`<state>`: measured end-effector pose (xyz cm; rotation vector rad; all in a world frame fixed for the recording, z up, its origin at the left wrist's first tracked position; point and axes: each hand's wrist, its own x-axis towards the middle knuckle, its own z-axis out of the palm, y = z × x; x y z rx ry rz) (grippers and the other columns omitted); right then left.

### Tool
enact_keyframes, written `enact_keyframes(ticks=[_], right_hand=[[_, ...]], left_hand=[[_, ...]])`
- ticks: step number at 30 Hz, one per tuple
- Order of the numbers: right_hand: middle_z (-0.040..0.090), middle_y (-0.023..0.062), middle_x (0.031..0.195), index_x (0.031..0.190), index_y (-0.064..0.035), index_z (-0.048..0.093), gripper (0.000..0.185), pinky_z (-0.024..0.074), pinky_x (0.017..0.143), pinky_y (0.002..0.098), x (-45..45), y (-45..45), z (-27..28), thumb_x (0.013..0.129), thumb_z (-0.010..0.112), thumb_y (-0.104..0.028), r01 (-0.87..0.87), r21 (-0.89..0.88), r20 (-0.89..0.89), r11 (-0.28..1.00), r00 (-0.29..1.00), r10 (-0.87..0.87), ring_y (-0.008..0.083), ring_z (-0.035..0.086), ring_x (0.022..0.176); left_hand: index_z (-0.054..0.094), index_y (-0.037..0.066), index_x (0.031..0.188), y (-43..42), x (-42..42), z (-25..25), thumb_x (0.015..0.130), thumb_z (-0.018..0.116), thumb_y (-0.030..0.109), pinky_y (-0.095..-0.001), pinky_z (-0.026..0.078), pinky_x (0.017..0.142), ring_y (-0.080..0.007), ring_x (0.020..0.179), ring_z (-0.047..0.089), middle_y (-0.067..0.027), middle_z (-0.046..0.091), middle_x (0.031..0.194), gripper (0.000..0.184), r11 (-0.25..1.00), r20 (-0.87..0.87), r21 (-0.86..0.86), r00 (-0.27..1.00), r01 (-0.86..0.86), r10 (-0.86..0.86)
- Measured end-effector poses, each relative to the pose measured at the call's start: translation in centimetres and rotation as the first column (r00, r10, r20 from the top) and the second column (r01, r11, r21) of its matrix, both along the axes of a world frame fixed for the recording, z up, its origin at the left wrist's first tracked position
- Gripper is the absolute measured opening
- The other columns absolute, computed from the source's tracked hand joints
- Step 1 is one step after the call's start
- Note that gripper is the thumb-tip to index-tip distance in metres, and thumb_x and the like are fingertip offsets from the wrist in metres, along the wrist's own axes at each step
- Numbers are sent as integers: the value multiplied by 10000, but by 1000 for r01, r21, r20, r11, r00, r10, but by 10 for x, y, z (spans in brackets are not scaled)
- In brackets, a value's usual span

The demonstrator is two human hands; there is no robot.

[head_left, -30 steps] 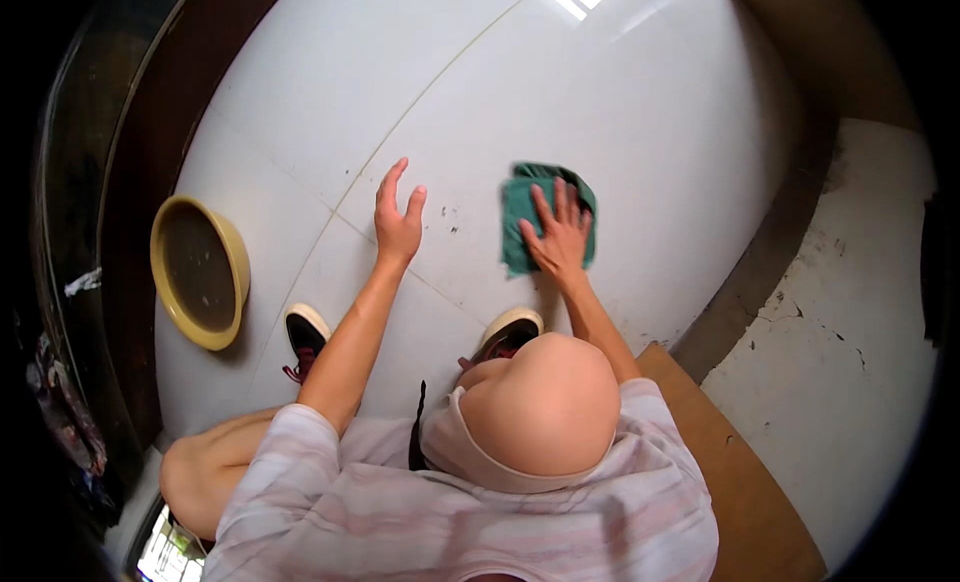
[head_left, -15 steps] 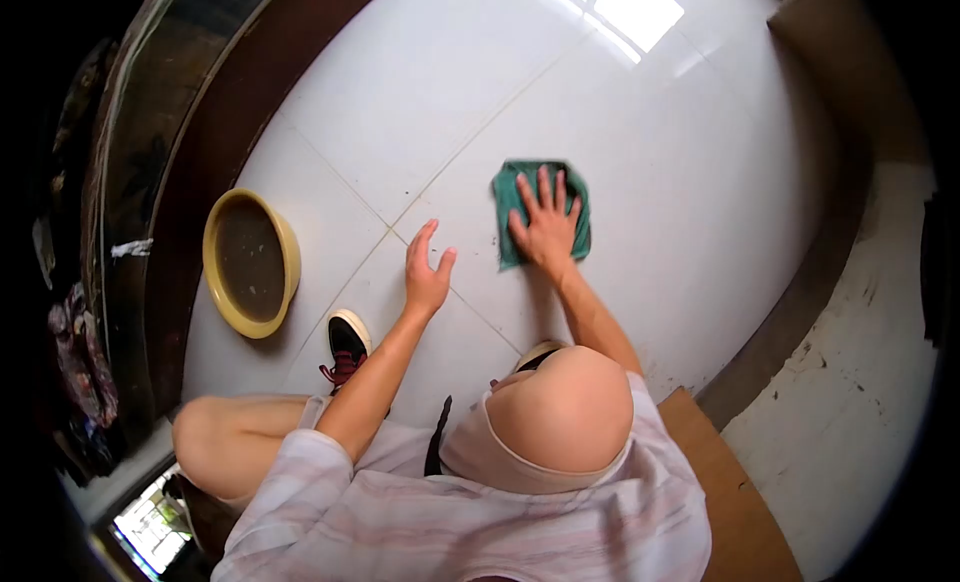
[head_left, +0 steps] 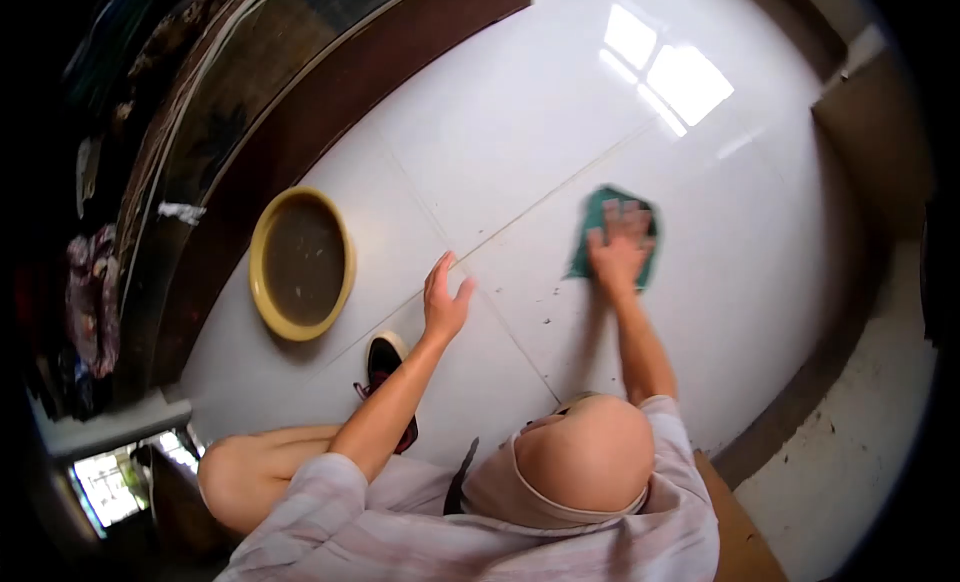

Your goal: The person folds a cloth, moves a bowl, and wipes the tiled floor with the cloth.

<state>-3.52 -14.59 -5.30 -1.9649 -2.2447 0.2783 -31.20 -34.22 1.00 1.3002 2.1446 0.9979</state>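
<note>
My right hand (head_left: 622,254) lies flat with its fingers spread on a green cloth (head_left: 582,257), pressing it against the white tiled floor. Both are slightly blurred by motion. My left hand (head_left: 446,304) hovers in front of my left knee, empty, its thumb held apart from the other fingers. To its left stands a yellow basin (head_left: 263,287) with murky brownish water (head_left: 305,262) inside. Small dark specks (head_left: 547,321) dot the floor between my two hands.
A dark brown wooden base (head_left: 330,102) of furniture borders the floor on the left. My shoe (head_left: 385,357) is planted beside the basin. On the right runs a brown skirting (head_left: 790,432) below a stained wall. Window light (head_left: 690,82) reflects off the tiles farther out.
The view has turned, so the basin and my arms appear farther right. Against the floor specks, my right hand and the cloth have slid away to the right. My left hand still hovers.
</note>
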Motion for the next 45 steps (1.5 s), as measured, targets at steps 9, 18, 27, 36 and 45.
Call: enact_keyframes(ticks=[9, 18, 27, 36, 45], right_hand=[[129, 114, 1716, 1601, -343, 336, 764, 89, 1208, 662, 127, -32, 8, 927, 546, -637, 45, -54, -20, 998, 999, -46, 386, 94, 1571], [124, 147, 1713, 1612, -304, 308, 781, 109, 1184, 704, -34, 41, 9, 922, 540, -586, -33, -87, -86, 996, 996, 26, 393, 28, 1580], [230, 123, 1690, 1549, -362, 432, 790, 204, 1169, 693, 9, 2, -3, 832, 683, -579, -136, 10, -176, 991, 975, 136, 420, 281, 1509], [175, 117, 1705, 1592, -342, 352, 756, 117, 1185, 683, -96, 75, -5, 914, 551, -609, -4, 6, 21, 1000, 1000, 4, 382, 88, 1570], [296, 124, 1665, 1518, -346, 486, 751, 221, 1175, 664, -99, 50, -4, 821, 704, -522, -274, 109, -128, 956, 950, 286, 400, 305, 1495]], left_hand=[[444, 28, 1498, 22, -22, 2, 908, 715, 179, -453, 341, 1176, -366, 1399, 436, -186, 498, 1501, 666, 1000, 9, 25, 1000, 13, -13], [428, 20, 1505, 18, -38, 4, 916, 706, 171, -455, 325, 1184, -379, 1414, 409, -204, 472, 1517, 669, 995, 29, -74, 997, -70, 73], [456, 11, 1479, 62, -22, -21, 891, 724, 192, -463, 335, 1175, -378, 1402, 437, -201, 502, 1495, 671, 997, -12, -30, 998, 66, -66], [439, 11, 1492, 60, -52, -34, 900, 715, 192, -463, 329, 1178, -379, 1412, 426, -210, 472, 1521, 678, 998, -8, 27, 998, -65, 65], [366, 30, 1542, 66, -95, -21, 934, 683, 182, -460, 299, 1201, -373, 1443, 385, -206, 422, 1563, 703, 979, 79, -9, 975, -206, 206]])
